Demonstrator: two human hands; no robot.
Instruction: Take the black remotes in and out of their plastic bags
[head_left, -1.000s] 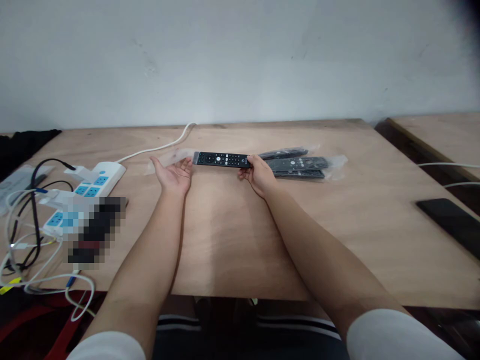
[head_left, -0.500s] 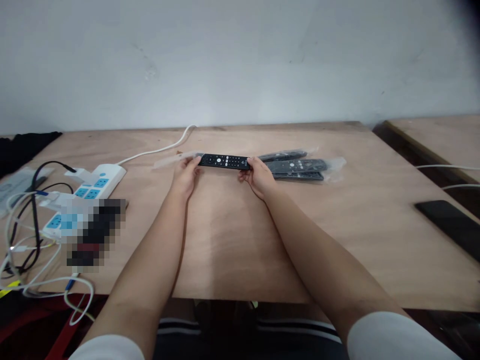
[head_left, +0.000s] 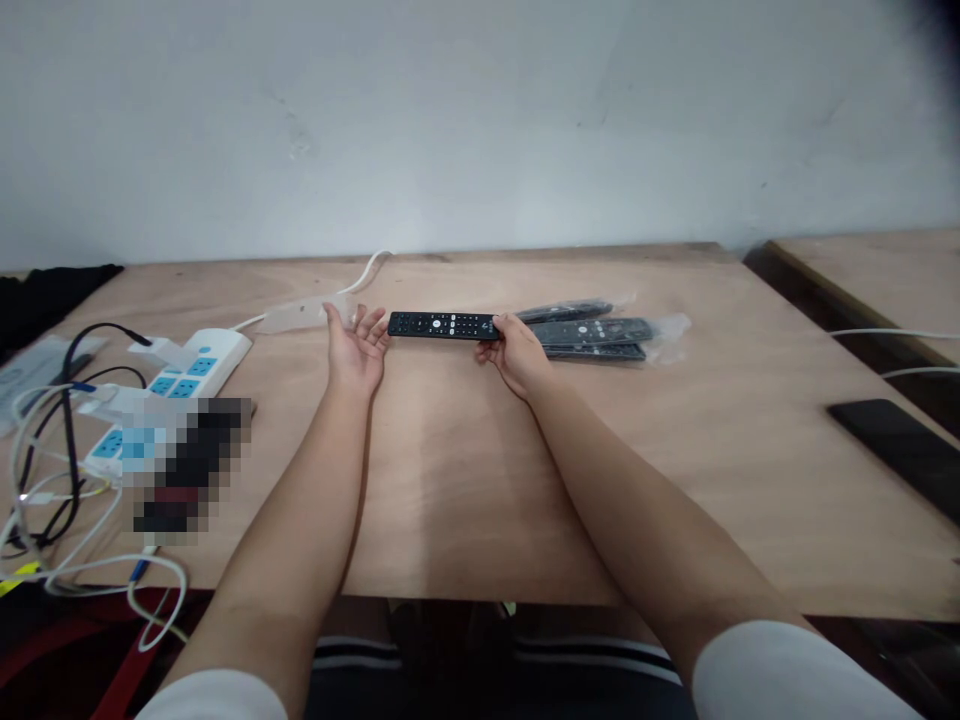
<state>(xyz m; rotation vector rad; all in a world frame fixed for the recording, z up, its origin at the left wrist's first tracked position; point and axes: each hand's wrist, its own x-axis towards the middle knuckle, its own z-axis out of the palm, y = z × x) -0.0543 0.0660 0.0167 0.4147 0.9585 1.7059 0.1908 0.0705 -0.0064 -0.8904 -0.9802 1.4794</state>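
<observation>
A black remote control (head_left: 442, 325) with rows of buttons lies crosswise in front of me, buttons up. My right hand (head_left: 517, 350) grips its right end between thumb and fingers. Just off the remote's left end, my left hand (head_left: 358, 350) is spread, palm up, and holds nothing. Behind my left hand a flat clear plastic sleeve (head_left: 300, 314) rests on the table. Several more remotes (head_left: 592, 331) in clear plastic wrapping lie in an overlapping pile right behind and beside my right hand.
On the wooden table (head_left: 480, 480), a white power strip (head_left: 225, 350) with tangled cables and a pixelated dark object (head_left: 195, 465) stand at left. A black phone-like slab (head_left: 896, 445) lies at the right edge. Black cloth (head_left: 52, 300) covers the back left corner.
My left hand has let go of the remote's left end, opened and moved slightly left. The plastic sleeve has shifted left. My right hand keeps its grip.
</observation>
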